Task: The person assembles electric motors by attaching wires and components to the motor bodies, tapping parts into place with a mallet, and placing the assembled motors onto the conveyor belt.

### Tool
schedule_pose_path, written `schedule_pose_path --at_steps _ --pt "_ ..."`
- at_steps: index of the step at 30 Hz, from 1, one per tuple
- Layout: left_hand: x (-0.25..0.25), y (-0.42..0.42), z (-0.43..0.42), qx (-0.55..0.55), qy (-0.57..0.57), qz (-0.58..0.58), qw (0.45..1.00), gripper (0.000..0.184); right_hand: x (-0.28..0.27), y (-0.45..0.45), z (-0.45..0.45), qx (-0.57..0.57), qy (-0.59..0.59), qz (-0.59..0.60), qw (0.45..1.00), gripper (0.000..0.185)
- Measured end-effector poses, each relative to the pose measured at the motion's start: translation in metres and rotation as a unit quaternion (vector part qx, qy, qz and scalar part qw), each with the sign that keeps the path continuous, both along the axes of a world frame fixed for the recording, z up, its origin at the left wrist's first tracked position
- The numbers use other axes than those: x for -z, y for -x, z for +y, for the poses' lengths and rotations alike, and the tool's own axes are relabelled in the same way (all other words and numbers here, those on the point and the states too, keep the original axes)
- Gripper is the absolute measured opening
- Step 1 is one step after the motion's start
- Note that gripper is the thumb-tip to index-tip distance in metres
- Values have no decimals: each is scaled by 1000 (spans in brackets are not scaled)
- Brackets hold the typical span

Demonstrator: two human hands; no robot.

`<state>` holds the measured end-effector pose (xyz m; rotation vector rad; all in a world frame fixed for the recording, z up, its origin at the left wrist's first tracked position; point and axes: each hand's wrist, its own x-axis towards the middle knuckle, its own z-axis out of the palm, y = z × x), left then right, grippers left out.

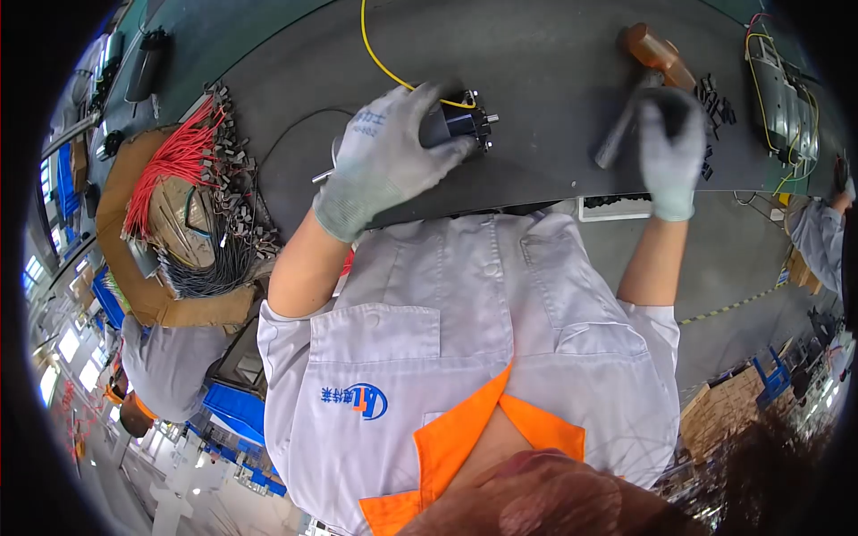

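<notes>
My left hand point(393, 147), in a pale glove with dark fingertips, wraps round a black cylindrical motor point(435, 128) lying on the bench. The motor's metal shaft and end fittings point right, and a yellow wire point(380, 61) runs up from near it. My right hand point(670, 156), gloved and smeared by motion, is over the bench to the right. A blurred silvery bar-shaped piece point(615, 138) lies at its left side; whether the fingers grip it is unclear. Just beyond that hand are an orange-brown translucent object point(660, 55) and several small black parts point(715, 107).
At left a cardboard box point(116, 210) holds red wires point(174, 165) and black cables point(210, 268). A metal motor assembly point(785, 103) with yellow wires stands at far right. A white tray point(617, 213) sits at the bench's near edge. Other people are at both sides.
</notes>
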<state>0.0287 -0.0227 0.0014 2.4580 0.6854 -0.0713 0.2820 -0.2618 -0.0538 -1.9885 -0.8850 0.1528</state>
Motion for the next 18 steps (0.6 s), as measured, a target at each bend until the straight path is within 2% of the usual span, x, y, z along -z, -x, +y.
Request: schedule_pose_path --at_steps 2,4,5,8,9,12,18 --pt "2 -4 -6 6 1 -10 1000 67 -9 44 25 -56 -9 159 986 26" --pt "5 -3 -11 11 2 -32 999 65 -7 70 41 -139 8 114 984 23" --pt "3 -3 -10 7 1 -31 999 65 -3 78 47 -143 7 115 983 23" --pt "-3 -4 -7 -8 12 -20 1000 63 8 96 57 -171 -73 255 949 18" --pt "-2 -4 -6 -10 13 -20 1000 63 9 102 59 -173 -72 255 949 18" --pt "6 -6 -4 2 0 -16 1000 62 1 119 59 -114 -98 471 869 18" --pt "8 -7 0 19 21 -9 1000 62 -6 130 66 -80 -65 404 909 18"
